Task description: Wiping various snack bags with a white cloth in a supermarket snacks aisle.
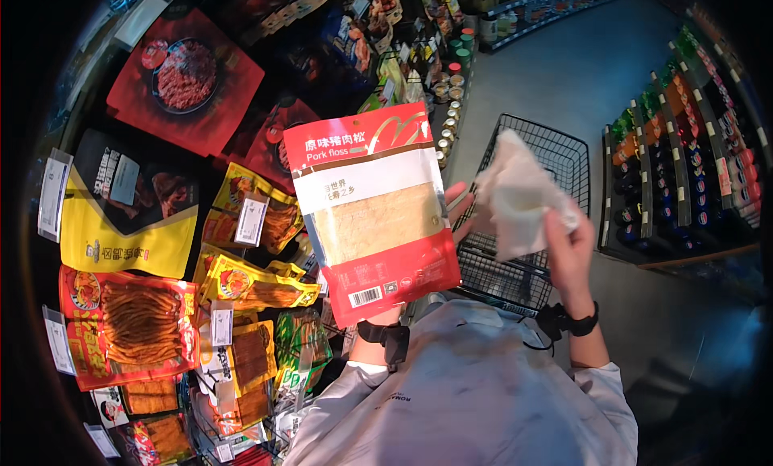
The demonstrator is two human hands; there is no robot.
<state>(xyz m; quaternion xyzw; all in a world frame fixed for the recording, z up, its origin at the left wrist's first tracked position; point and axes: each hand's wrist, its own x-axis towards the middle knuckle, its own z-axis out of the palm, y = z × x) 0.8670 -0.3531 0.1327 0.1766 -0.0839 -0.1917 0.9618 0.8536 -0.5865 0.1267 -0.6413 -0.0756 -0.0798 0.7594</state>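
A red and white pouch of pork floss [377, 224] lies face up across my left hand [460, 207], whose fingers show past the pouch's right edge; the palm and thumb are hidden under it. To its right, my right hand [567, 242] pinches a crumpled white cloth or tissue [519, 206], slightly blurred. The cloth hangs above a black wire shopping cart [543, 127], apart from the pouch. Both wrists wear black bands.
On the left, a display rack holds hanging snack packs, among them a red pack of brown strips [130, 327] and a yellow and black pouch [127, 242], with price tags [251, 219]. Drink bottles fill a shelf [670, 188] on the right. Grey floor [561, 67] runs between.
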